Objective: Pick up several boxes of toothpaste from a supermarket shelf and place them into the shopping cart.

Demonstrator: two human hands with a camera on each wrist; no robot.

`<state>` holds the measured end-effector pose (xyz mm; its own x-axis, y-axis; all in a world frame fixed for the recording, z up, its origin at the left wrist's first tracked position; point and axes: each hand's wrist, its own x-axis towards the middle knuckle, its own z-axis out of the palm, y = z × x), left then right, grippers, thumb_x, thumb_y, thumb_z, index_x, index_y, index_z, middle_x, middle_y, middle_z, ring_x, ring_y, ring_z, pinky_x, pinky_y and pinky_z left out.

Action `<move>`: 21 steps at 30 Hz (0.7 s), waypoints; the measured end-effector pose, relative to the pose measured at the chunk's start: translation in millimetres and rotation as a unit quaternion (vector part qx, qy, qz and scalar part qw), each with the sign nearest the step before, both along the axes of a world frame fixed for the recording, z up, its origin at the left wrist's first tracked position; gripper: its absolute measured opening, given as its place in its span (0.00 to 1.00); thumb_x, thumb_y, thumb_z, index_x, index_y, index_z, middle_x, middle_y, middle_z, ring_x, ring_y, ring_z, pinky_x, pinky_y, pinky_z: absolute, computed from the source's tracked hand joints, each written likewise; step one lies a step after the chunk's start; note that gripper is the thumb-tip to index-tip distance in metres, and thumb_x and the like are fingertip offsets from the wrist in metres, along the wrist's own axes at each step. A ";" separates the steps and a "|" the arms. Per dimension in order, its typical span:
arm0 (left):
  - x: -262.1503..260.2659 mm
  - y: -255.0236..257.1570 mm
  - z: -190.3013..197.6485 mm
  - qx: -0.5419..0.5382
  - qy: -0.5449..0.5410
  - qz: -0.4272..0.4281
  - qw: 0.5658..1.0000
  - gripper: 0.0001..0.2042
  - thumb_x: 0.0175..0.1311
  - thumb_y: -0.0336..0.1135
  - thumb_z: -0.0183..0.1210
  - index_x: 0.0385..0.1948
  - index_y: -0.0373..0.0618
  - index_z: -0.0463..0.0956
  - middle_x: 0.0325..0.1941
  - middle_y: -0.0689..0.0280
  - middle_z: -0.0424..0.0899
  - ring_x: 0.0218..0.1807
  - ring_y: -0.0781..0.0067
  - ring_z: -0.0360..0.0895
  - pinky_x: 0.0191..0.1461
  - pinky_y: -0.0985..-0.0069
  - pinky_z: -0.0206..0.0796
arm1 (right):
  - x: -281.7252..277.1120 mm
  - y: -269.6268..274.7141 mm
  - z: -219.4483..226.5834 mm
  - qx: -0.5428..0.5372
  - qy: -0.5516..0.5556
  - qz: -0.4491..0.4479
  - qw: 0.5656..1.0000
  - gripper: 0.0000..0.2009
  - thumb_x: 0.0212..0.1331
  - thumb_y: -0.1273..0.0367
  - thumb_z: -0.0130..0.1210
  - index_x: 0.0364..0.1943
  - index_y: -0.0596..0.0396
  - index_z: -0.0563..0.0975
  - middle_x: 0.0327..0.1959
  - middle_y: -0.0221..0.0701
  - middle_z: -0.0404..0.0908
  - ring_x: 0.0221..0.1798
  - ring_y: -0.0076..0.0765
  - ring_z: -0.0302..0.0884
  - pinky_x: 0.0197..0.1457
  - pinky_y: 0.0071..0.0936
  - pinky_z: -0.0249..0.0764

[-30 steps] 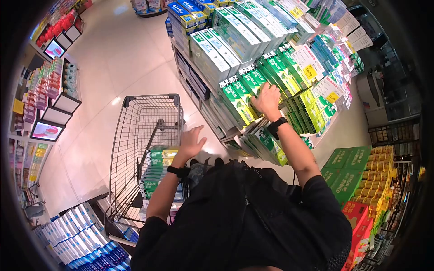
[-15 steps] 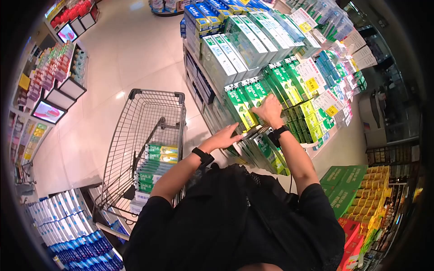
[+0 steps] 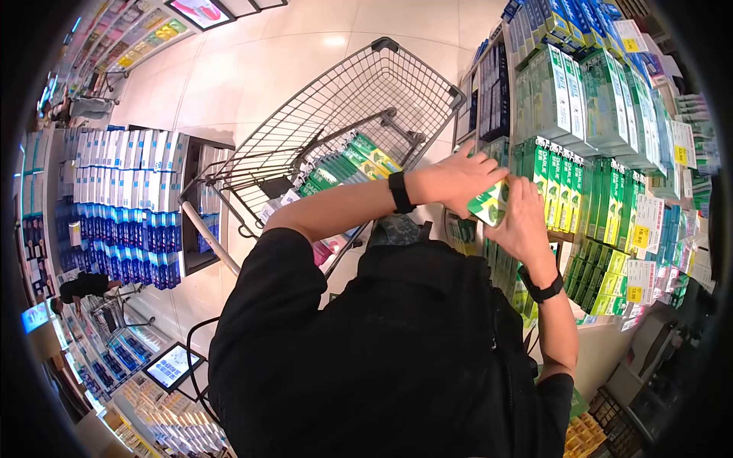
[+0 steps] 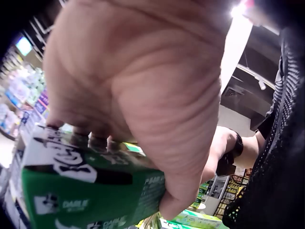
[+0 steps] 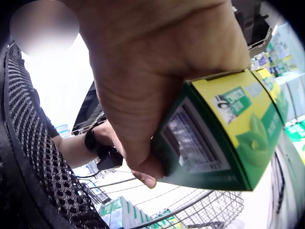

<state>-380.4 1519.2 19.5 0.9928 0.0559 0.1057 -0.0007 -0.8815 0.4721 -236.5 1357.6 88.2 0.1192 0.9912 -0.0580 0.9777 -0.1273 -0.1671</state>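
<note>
Green carton [image 3: 489, 206] gripped by both hands, between shopping cart [image 3: 385, 45] and stacked display [image 3: 561, 179].

Far left: blue-and-white boxes [image 3: 126, 175], lower rows partly cut off by a dark-edged stand. Next, the cart; left forearm [image 3: 336, 210] crosses it, masking part of the green packs [image 3: 324, 175] inside. Left hand [image 3: 458, 179] clamped on the carton's near-left end, thumb below, fingers mostly hidden behind it. Right hand [image 3: 525, 221] clamped on the other end; its palm covers much of the carton. Seam visible in right wrist view; single or double pack, cannot tell. Right: display, price cards [image 3: 644, 221] hiding some stock; small print illegible.
</note>
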 end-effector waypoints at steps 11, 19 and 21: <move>-162.6 161.4 -71.7 0.085 0.161 0.222 0.958 0.41 0.46 0.43 0.80 0.66 0.45 0.70 0.64 0.54 0.81 0.69 0.47 0.77 0.77 0.40 0.62 | 17.2 11.5 2.7 0.031 0.085 0.035 0.995 0.47 0.58 0.58 0.75 0.79 0.61 0.64 0.75 0.50 0.71 0.77 0.61 0.68 0.81 0.55 0.63; -171.8 194.2 -226.2 0.187 0.307 0.081 0.930 0.51 0.38 0.45 0.82 0.71 0.44 0.68 0.66 0.57 0.79 0.73 0.49 0.76 0.86 0.36 0.51 | 12.0 -4.6 -18.1 -0.080 0.177 0.008 0.981 0.40 0.64 0.66 0.71 0.78 0.63 0.64 0.58 0.55 0.80 0.63 0.68 0.78 0.68 0.52 0.75; -160.9 185.0 -247.2 0.222 0.295 0.051 0.928 0.52 0.40 0.48 0.83 0.73 0.47 0.67 0.68 0.59 0.78 0.74 0.52 0.75 0.86 0.34 0.50 | 11.8 -5.8 -17.3 -0.098 0.182 -0.014 0.978 0.38 0.65 0.68 0.70 0.77 0.64 0.65 0.60 0.56 0.80 0.64 0.68 0.78 0.69 0.53 0.75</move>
<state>-541.2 1704.1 -227.7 0.8771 0.2343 -0.4192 0.2369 -0.9704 -0.0468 -224.6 1351.8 71.0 0.0815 0.9533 -0.2908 0.8541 -0.2171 -0.4725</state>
